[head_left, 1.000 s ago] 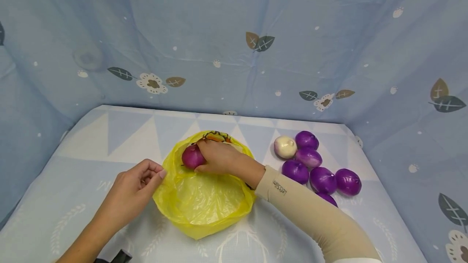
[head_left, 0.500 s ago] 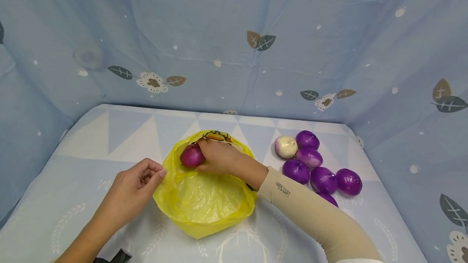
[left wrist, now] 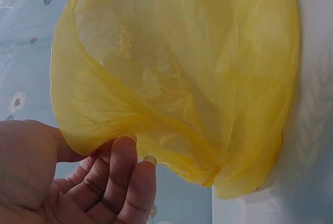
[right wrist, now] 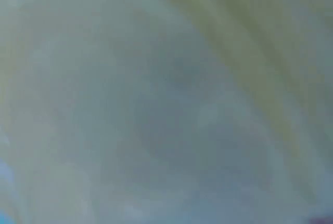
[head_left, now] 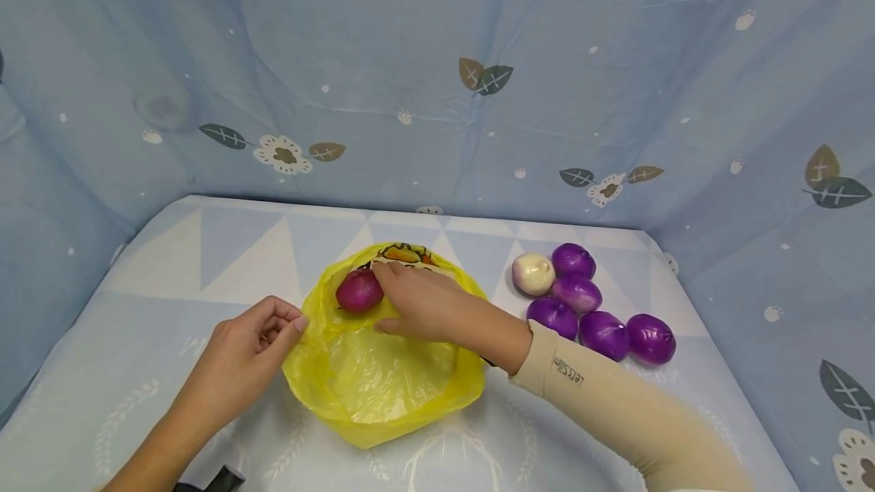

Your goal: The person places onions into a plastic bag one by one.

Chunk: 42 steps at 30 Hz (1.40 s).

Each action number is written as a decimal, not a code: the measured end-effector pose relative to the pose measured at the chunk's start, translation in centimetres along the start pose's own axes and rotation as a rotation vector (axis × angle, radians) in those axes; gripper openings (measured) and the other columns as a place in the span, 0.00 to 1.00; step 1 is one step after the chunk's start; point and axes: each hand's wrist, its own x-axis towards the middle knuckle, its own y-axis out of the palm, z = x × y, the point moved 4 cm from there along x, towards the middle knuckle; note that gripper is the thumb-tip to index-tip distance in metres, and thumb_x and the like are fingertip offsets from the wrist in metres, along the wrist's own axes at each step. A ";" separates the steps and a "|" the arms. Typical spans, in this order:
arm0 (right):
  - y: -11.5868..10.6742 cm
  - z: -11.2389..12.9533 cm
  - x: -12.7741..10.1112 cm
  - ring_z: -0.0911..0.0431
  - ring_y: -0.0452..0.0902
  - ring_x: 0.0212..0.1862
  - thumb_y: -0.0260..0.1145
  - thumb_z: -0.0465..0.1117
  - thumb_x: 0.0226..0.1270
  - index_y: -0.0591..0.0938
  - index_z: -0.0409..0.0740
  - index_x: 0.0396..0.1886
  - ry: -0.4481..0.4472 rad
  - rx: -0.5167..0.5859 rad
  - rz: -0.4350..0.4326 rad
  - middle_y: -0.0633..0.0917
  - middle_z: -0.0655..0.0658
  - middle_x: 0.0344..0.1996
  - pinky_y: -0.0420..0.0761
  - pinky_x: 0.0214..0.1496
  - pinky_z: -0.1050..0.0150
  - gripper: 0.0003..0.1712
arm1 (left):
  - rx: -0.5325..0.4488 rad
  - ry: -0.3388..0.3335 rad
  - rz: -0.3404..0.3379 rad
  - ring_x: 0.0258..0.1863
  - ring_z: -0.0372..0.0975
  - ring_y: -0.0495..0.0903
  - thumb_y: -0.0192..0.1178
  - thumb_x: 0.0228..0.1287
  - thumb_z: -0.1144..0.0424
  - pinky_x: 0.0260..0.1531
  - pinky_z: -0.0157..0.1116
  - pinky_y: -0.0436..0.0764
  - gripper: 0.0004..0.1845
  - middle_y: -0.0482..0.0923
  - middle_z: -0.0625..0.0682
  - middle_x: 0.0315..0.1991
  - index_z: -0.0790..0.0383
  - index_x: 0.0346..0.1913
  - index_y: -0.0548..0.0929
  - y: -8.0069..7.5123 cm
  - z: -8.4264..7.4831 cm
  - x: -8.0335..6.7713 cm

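A yellow plastic bag (head_left: 383, 370) lies open on the cloth-covered table, and a dark red onion (head_left: 358, 291) sits inside it near the far left rim. My right hand (head_left: 410, 302) is inside the bag just right of that onion. Its fingers are stretched out and no longer wrapped round the onion, the index tip close to the onion's top. My left hand (head_left: 270, 332) pinches the bag's left rim between thumb and fingers. The left wrist view shows that pinch (left wrist: 122, 154) on the bag (left wrist: 182, 78) from close up. The right wrist view is a blur.
Several purple onions (head_left: 601, 334) and one white onion (head_left: 533, 273) lie in a cluster right of the bag. Blue patterned cloth walls (head_left: 437, 97) close in the back and both sides. The table (head_left: 205, 249) has bare cloth to the left.
My right hand has let go of the red onion and drawn back a little to the right, leaving it in the bag. The left hand keeps its pinch on the rim.
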 end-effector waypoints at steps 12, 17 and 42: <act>-2.4 -1.2 -6.8 0.49 0.76 0.67 0.72 0.62 0.70 0.67 0.45 0.79 -0.069 -0.041 -0.095 0.75 0.45 0.71 0.76 0.69 0.52 0.47 | 0.034 -0.001 -0.015 0.27 0.39 0.75 0.59 0.80 0.52 0.28 0.33 0.76 0.11 0.80 0.45 0.31 0.56 0.46 0.81 -0.1 0.0 0.0; -2.7 -2.9 -9.9 0.48 0.75 0.69 0.72 0.63 0.68 0.69 0.45 0.78 -0.064 -0.028 -0.171 0.75 0.46 0.72 0.75 0.69 0.51 0.47 | 0.044 0.004 -0.021 0.27 0.39 0.75 0.58 0.81 0.52 0.28 0.33 0.76 0.11 0.80 0.45 0.31 0.56 0.45 0.81 -0.1 0.1 0.0; 0.5 -14.0 -24.2 0.39 0.74 0.69 0.77 0.64 0.62 0.72 0.41 0.74 0.314 0.226 -0.163 0.77 0.40 0.69 0.74 0.66 0.36 0.50 | 0.060 0.052 -0.058 0.26 0.37 0.73 0.59 0.81 0.54 0.26 0.33 0.74 0.09 0.78 0.45 0.30 0.56 0.44 0.80 -0.3 0.2 0.1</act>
